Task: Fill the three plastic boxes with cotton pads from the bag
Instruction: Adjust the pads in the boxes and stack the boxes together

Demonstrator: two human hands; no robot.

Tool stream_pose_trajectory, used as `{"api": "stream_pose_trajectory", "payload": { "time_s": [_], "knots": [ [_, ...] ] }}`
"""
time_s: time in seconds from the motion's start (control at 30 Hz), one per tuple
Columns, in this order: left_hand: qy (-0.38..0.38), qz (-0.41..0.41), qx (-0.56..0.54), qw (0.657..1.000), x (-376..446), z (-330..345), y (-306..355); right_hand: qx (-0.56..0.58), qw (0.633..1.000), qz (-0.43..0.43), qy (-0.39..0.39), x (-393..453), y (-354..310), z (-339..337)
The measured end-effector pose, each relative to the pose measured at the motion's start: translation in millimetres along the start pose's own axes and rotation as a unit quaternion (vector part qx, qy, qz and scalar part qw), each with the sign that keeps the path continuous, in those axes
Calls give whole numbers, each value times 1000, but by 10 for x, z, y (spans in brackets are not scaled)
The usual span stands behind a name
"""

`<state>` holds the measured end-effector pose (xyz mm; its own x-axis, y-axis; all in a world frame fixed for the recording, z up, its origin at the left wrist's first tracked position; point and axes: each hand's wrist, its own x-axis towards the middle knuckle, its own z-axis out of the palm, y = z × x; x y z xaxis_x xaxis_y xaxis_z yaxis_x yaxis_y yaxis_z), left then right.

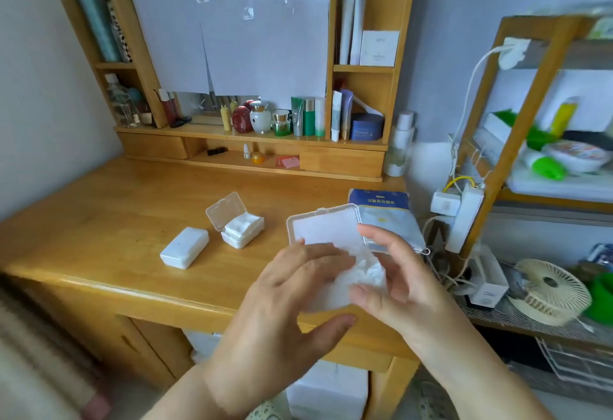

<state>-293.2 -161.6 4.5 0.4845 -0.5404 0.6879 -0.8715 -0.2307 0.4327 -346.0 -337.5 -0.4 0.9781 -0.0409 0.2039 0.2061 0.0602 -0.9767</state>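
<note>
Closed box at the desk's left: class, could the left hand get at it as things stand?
Probably yes: bare desk lies around the closed box, but the left hand is busy at the held box.
</note>
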Motion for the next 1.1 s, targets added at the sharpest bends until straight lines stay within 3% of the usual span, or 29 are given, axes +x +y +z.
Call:
{"api": "stream_pose_trajectory", "payload": {
  "time_s": [0.27, 0.4, 0.63, 0.77, 0.93, 1.03, 1.1],
  "knots": [
    [-41, 45, -45, 997, 50, -266, 450, 99, 994, -12, -37, -401, -324, 7],
    [-16, 88, -41, 995, 9, -239, 607, 111, 991, -30, -70, -521, -440, 15],
    [8, 181, 88, 979, -96, -186, 575, 108, 990, -26, -91, -591, -440, 64],
    [7, 258, 189, 947, -206, -184, 501, 239, 963, 95, -78, -574, -394, 47],
    [-21, 296, 252, 921, -247, -175, 506, 72, 987, 145, -7, -484, -337, 114],
    [-9, 293, 257, 921, -262, -147, 511, 5, 991, 123, 48, -457, -293, 169],
    [-6, 289, 259, 922, -273, -128, 510, -69, 992, 94, 40, -444, -274, 194]
  ]
}}
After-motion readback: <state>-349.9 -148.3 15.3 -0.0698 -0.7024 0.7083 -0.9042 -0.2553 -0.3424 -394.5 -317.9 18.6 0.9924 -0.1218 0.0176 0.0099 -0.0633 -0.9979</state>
